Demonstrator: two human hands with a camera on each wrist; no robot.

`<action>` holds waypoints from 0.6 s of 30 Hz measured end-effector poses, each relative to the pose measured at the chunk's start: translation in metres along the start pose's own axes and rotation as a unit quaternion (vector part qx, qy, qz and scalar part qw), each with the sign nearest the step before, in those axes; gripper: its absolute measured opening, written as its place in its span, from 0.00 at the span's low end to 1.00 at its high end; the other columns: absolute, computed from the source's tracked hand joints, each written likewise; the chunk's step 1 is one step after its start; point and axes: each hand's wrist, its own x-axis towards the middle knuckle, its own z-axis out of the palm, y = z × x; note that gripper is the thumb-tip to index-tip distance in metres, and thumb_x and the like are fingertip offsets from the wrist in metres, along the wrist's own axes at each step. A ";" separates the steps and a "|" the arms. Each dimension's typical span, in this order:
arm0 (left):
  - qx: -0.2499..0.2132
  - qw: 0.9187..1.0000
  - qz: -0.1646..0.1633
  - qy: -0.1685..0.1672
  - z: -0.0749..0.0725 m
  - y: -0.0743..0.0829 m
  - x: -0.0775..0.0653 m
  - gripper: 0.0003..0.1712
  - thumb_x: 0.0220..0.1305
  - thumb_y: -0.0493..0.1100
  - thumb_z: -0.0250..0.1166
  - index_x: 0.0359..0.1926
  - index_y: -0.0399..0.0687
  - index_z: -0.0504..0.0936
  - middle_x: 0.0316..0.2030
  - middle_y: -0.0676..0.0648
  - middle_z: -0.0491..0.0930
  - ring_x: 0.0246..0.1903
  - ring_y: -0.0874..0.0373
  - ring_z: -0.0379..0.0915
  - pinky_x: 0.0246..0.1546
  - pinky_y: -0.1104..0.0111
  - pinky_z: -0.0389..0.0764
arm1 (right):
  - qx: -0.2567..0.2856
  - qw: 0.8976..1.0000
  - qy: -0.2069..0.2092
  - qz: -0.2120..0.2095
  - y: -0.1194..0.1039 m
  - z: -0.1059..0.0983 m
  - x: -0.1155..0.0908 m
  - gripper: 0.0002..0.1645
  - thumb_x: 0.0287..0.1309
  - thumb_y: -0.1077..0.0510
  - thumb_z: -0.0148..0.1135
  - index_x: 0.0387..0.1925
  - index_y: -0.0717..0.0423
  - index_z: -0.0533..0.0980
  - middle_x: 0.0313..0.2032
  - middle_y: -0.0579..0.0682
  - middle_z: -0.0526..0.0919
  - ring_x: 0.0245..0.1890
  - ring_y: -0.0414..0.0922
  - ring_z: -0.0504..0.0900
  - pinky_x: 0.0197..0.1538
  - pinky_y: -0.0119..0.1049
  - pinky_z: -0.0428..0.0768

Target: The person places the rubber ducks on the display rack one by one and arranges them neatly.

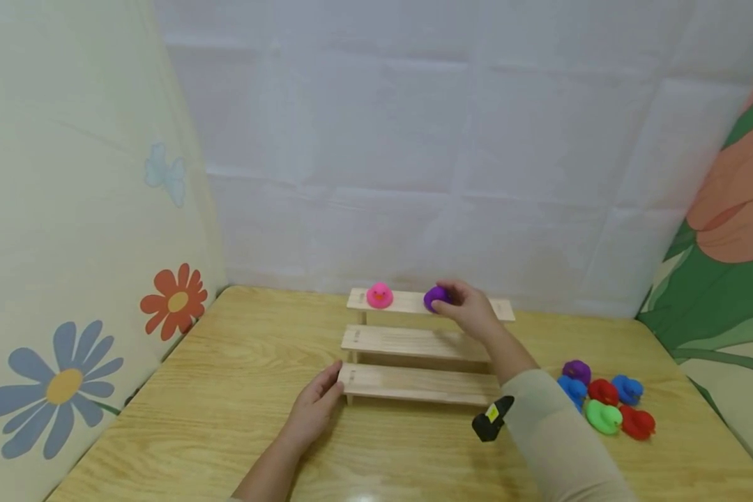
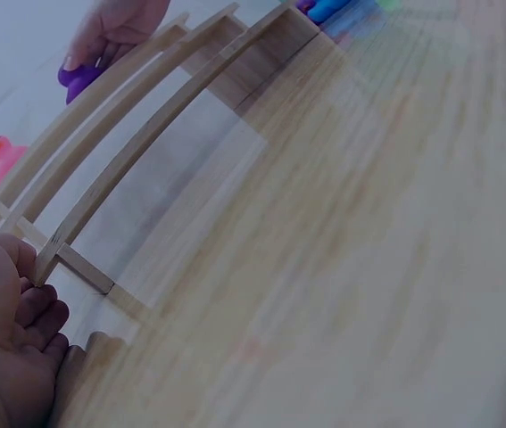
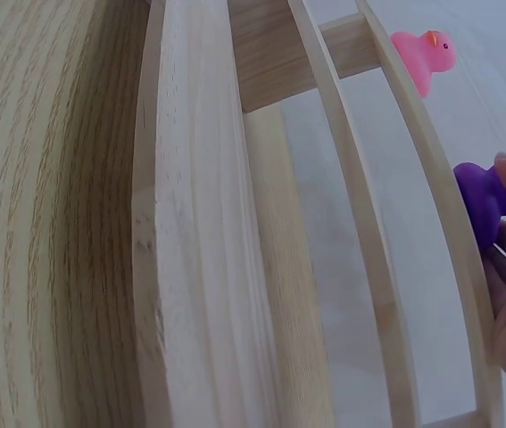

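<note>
Pinching a purple duck (image 1: 435, 300) between thumb and fingers of the right hand (image 1: 472, 308), in a closed grip, about midway along the top board (image 1: 403, 302) of a three-step wooden shelf (image 1: 420, 341). Appears to meet the wood at its base; cannot tell whether fully resting there. Leaves a stretch of bare board up to the pink duck (image 1: 379, 295) near the left end, and more bare wood past the right hand, out to the right edge. Holds the left end of the bottom board (image 1: 414, 383) with the left hand (image 1: 314, 411), in a grip pinching its edge. Opens onto broad free worktop (image 1: 182, 390) at left and along the shelf's front edge, but backs onto a white cloth (image 1: 351, 139). Includes, close together at right beside the sleeve (image 1: 549, 425), a second purple duck (image 1: 576, 371), two blue ducks (image 1: 627, 390), two red ducks (image 1: 637, 422) and a green duck (image 1: 604, 417), just in from the worktop's right edge.
</note>
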 end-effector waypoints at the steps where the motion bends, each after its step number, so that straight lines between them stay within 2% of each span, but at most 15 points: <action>1: 0.001 1.000 -0.001 0.001 0.000 0.000 0.000 0.29 0.75 0.40 0.51 0.72 0.33 0.60 0.71 0.35 0.60 0.73 0.42 0.54 0.73 0.50 0.57 | 0.000 1.000 -0.001 0.000 0.000 0.000 0.000 0.31 0.61 0.58 0.65 0.64 0.64 0.70 0.61 0.64 0.76 0.61 0.59 0.76 0.67 0.49 0.75; 18: 0.002 1.000 0.000 0.000 0.000 0.001 -0.001 0.29 0.75 0.40 0.51 0.72 0.33 0.60 0.71 0.35 0.61 0.73 0.42 0.54 0.73 0.50 0.58 | 0.010 1.000 -0.004 0.007 0.001 -0.003 -0.003 0.34 0.61 0.57 0.66 0.66 0.63 0.68 0.65 0.63 0.73 0.63 0.60 0.74 0.68 0.49 0.73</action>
